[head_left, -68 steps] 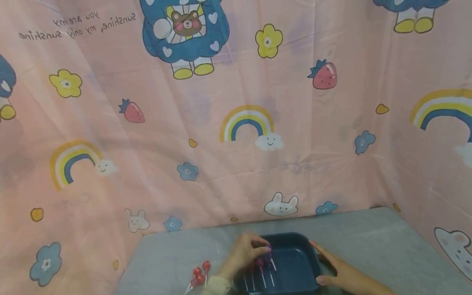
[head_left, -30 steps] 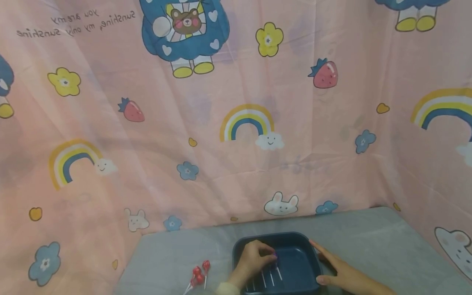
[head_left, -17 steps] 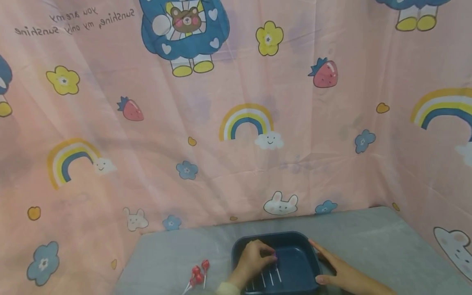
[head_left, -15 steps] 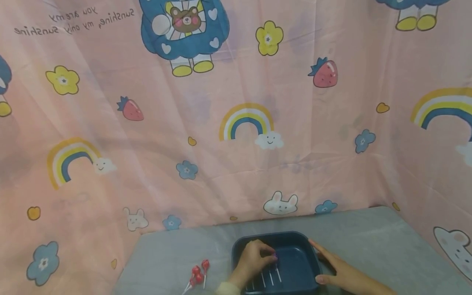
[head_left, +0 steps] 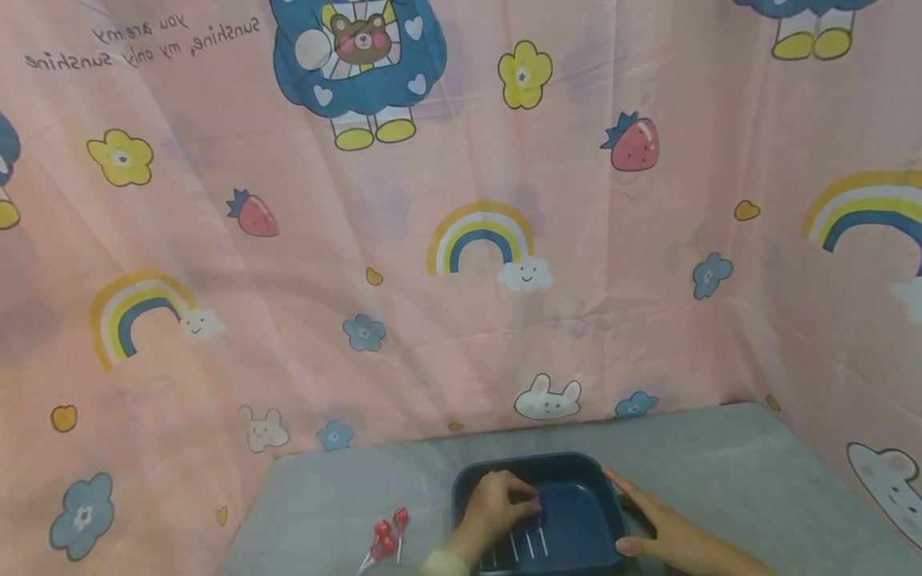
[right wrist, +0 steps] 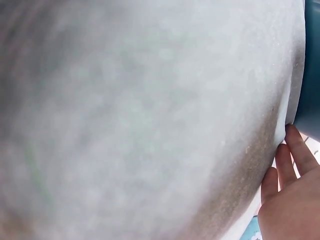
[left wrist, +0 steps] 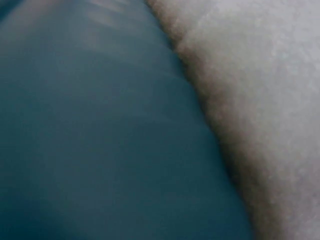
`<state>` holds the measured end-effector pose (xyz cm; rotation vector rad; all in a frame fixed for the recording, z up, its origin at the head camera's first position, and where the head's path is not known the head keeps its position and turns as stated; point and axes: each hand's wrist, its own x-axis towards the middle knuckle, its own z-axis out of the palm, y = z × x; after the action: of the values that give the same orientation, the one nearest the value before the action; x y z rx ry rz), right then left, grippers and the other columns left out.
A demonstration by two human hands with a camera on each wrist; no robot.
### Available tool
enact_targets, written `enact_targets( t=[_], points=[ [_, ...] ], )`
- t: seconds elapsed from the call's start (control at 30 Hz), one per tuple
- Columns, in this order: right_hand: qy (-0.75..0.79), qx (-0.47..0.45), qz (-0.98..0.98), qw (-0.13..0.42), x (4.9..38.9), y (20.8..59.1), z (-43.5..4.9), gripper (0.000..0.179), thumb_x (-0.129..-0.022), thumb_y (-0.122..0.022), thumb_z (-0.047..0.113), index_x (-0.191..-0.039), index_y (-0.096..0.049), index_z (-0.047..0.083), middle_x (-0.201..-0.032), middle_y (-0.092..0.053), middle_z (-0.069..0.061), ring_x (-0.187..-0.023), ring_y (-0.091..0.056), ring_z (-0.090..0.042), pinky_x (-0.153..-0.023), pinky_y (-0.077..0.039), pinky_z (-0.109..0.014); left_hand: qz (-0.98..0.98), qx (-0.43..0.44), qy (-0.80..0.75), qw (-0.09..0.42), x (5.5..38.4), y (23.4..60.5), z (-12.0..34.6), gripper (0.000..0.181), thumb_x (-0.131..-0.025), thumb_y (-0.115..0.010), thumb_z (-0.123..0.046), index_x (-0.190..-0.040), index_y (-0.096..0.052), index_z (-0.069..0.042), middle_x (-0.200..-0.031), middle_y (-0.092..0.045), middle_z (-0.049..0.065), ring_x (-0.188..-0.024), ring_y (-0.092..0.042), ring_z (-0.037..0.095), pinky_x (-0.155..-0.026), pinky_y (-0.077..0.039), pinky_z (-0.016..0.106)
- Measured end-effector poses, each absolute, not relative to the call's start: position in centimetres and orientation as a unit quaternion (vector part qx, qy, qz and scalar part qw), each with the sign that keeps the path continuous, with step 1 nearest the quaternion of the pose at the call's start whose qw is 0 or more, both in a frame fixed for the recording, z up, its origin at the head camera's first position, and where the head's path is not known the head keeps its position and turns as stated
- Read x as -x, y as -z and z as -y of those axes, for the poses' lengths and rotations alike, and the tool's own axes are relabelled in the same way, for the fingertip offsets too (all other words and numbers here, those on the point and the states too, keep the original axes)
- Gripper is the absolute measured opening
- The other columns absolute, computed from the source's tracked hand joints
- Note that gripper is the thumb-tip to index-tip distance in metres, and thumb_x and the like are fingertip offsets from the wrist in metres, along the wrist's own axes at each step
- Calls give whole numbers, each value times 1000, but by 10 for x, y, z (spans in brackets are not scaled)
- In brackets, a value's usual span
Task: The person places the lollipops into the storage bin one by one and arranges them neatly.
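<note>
A dark blue rectangular tray [head_left: 576, 458] sits at the bottom middle of the head view. My left hand [head_left: 492, 508] reaches in over its left side, thumb and forefinger pinching the head of a purple lollipop [head_left: 538, 504]. That lollipop's white stick points toward me, the last in a row of several sticks [head_left: 515, 547] whose heads my hand mostly hides. At the tray's right side rests my right hand [head_left: 663, 524], fingers extended along the outer wall and thumb near the front. The left wrist view holds only a blurred blue tray wall [left wrist: 110, 130] beside grey cloth.
Several red lollipops [head_left: 386, 538] lie on the grey cloth-covered table [head_left: 324, 496] left of the tray. Behind and to the right hangs a pink patterned curtain [head_left: 446, 360], meeting the table's back edge.
From the tray's left rim my left hand has moved right and inward with the purple lollipop, setting it alongside the others. Over the last second it barely moves. The right hand stays put.
</note>
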<state>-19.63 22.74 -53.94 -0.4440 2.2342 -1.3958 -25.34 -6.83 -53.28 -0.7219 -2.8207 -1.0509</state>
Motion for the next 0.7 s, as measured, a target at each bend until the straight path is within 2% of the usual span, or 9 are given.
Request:
enact_targets(
  t=[0.33, 0.7],
  points=[
    [471, 168, -842, 204, 199, 541, -228, 81, -94, -56, 34, -151, 2, 35, -152, -19, -30, -133, -29, -54, -86, -36, -73, 914, 230, 332, 41, 252, 536, 67, 16, -71, -79, -34, -86, -76, -27, -80, -70, -12, -76, -60, -6, -69, -49, 15],
    [476, 175, -837, 205, 198, 539, -226, 81, -95, -55, 33, -152, 2, 31, -149, -23, -33, -131, -30, -55, -84, -38, -73, 919, 242, 308, 37, 253, 538, 67, 15, -72, -78, -35, -86, -76, -28, -79, -69, -13, -74, -56, -7, -68, -46, 14]
  ],
)
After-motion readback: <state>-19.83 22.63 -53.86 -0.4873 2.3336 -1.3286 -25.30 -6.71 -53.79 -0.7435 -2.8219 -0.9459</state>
